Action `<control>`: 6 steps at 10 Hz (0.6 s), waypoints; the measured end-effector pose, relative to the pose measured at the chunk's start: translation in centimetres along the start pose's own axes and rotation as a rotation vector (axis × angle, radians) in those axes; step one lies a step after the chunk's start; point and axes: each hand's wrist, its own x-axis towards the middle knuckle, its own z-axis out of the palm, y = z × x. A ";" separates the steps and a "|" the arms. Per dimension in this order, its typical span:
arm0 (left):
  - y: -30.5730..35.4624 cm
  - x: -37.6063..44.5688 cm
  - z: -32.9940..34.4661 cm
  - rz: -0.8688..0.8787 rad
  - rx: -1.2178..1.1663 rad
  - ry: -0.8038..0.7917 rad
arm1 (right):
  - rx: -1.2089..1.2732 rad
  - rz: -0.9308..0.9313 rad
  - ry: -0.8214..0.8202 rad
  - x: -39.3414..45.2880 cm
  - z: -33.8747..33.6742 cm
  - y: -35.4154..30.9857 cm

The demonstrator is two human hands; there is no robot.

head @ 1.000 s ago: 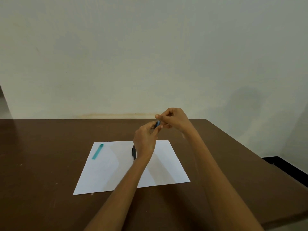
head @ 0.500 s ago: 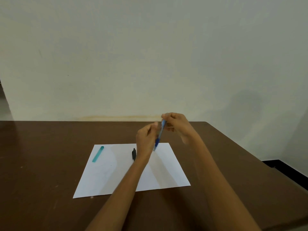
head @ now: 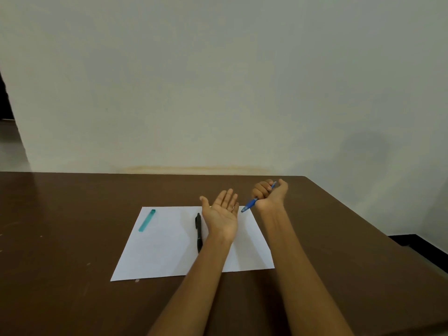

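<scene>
**Pale wall, brown table**

Brown table under the fingers, runs on L & R of them. Pale wall just beyond them, w/ yellowish stain along its base. Dark doorway far L; black skirting low R. Soft, even light.

Blue pen (in right hand)

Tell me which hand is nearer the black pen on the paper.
Left. The left hand, open palm up, is just right of the black pen. The right hand, gripping a blue pen, is farther right, beyond the left hand.
</scene>
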 end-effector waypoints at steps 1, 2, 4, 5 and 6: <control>-0.8 0.3 0.0 -0.017 -0.038 -0.002 | -0.002 -0.037 0.042 0.4 -0.7 -0.3; -1.2 0.8 -0.2 -0.019 -0.055 -0.004 | -0.063 -0.064 0.047 0.9 -1.1 -0.4; -1.6 1.6 -0.8 -0.007 -0.046 -0.013 | -0.179 -0.110 0.012 1.8 -0.9 -0.4; -1.7 1.9 -0.8 0.002 -0.036 -0.019 | -0.183 -0.117 -0.003 2.0 -0.9 -0.1; -1.8 2.0 -0.9 0.008 -0.045 -0.034 | -0.151 -0.123 -0.011 2.2 -0.8 0.2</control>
